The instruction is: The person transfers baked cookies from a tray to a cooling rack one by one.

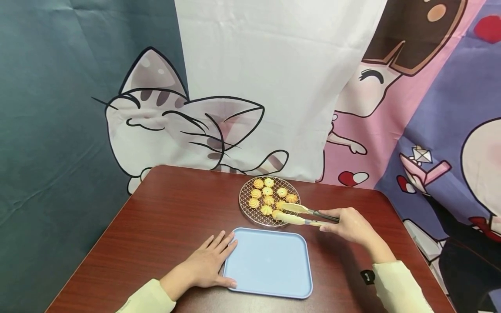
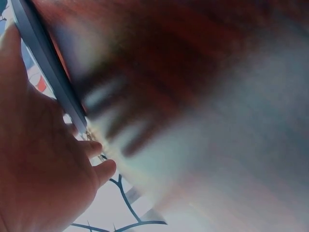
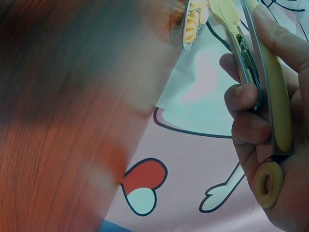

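My right hand (image 1: 349, 224) grips a pair of cream-tipped tongs (image 1: 295, 218), its fingers and thumb curled round the handles in the right wrist view too. The tong tips are apart, over the near right edge of a round wire rack (image 1: 246, 213), at the cookies there; whether they touch one cannot be told. Several yellow swirled cookies (image 1: 268, 191) lie on the rack. My left hand (image 1: 207, 263) rests with spread, straight fingers along the left rim of a light blue rectangular tray (image 1: 270, 265), which holds nothing. The left wrist view shows this hand (image 2: 43, 145) beside the tray's edge (image 2: 53, 67).
A dark red-brown wooden table (image 1: 176, 208) bears everything. Behind it hangs a cloth backdrop (image 1: 274, 87) printed with a cartoon cat and figures. A small black object (image 1: 367, 277) shows at the right sleeve's cuff.
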A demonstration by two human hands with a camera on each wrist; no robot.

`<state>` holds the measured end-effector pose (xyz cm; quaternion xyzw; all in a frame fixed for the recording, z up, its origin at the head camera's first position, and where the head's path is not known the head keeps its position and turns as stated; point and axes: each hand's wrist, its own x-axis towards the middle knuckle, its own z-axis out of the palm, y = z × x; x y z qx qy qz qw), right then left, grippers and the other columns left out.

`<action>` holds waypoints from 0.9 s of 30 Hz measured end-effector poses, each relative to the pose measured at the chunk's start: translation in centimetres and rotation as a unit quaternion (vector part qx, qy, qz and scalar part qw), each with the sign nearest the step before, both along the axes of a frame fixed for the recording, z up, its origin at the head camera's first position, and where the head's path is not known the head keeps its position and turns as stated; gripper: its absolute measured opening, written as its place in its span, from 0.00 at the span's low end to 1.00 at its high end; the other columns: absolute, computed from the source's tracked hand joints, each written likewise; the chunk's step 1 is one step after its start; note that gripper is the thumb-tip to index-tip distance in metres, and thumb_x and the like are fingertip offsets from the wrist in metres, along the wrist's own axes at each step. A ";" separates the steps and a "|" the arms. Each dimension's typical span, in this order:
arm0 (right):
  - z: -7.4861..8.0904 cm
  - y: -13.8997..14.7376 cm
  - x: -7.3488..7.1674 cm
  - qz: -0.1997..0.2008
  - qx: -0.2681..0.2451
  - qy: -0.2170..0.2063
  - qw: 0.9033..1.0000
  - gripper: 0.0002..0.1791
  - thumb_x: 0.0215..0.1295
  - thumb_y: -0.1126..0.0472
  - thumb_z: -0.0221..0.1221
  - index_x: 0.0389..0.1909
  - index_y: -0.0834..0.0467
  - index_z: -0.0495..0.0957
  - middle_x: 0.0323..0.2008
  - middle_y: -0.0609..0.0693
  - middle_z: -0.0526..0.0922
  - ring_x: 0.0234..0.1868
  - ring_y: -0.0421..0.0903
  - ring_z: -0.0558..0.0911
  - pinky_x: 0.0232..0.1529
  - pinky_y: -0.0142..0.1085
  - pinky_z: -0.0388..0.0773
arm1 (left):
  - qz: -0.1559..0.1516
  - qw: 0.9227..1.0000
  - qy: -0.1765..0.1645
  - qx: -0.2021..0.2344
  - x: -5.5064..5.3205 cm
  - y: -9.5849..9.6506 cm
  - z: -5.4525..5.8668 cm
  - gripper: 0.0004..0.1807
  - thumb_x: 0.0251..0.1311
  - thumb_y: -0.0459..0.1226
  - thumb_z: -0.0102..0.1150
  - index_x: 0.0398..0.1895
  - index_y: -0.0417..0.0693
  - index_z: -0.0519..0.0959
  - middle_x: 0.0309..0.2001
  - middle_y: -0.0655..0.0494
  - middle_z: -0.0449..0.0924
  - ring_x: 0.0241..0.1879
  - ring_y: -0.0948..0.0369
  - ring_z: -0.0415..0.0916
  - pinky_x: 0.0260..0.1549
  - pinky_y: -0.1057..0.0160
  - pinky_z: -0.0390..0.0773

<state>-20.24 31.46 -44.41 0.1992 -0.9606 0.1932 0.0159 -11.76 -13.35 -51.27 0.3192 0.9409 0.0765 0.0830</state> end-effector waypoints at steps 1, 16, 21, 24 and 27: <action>0.0 0.1 0.1 -0.001 -0.002 0.001 1.000 0.29 0.53 0.48 0.76 0.57 0.51 0.85 0.39 0.46 0.89 0.33 0.40 0.78 0.36 0.40 0.78 | 0.000 1.000 0.000 0.001 0.0 0.0 0.0 0.61 0.53 0.78 0.47 0.81 0.49 0.53 0.82 0.50 0.45 0.80 0.44 0.43 0.74 0.41 0.52; 0.4 1.5 2.0 -0.056 -0.029 0.018 0.998 0.36 0.51 0.41 0.75 0.60 0.52 0.83 0.47 0.54 0.89 0.37 0.44 0.80 0.35 0.40 0.77 | -0.001 1.000 -0.001 0.003 0.0 0.1 0.1 0.61 0.53 0.78 0.47 0.81 0.48 0.54 0.82 0.50 0.45 0.80 0.44 0.44 0.74 0.41 0.52; -0.1 2.2 2.6 -0.076 -0.040 0.031 0.996 0.36 0.51 0.40 0.75 0.60 0.53 0.83 0.45 0.54 0.89 0.34 0.45 0.78 0.33 0.38 0.73 | -0.001 1.000 -0.002 0.001 0.0 0.1 0.2 0.62 0.52 0.78 0.48 0.81 0.48 0.55 0.82 0.49 0.46 0.80 0.44 0.44 0.74 0.41 0.52; -0.5 2.5 2.9 -0.088 -0.043 0.038 0.994 0.37 0.51 0.39 0.75 0.61 0.53 0.83 0.44 0.54 0.89 0.35 0.45 0.78 0.34 0.39 0.74 | 0.000 1.000 -0.004 0.001 0.0 0.1 0.2 0.62 0.52 0.78 0.48 0.81 0.48 0.55 0.82 0.49 0.46 0.80 0.44 0.45 0.74 0.41 0.52; -1.0 2.7 3.2 -0.103 -0.046 0.036 0.993 0.39 0.51 0.37 0.74 0.62 0.53 0.82 0.45 0.56 0.88 0.37 0.47 0.78 0.36 0.41 0.74 | 0.001 1.000 -0.004 0.002 0.0 0.1 0.2 0.62 0.53 0.78 0.48 0.81 0.48 0.55 0.82 0.49 0.46 0.80 0.44 0.44 0.74 0.41 0.52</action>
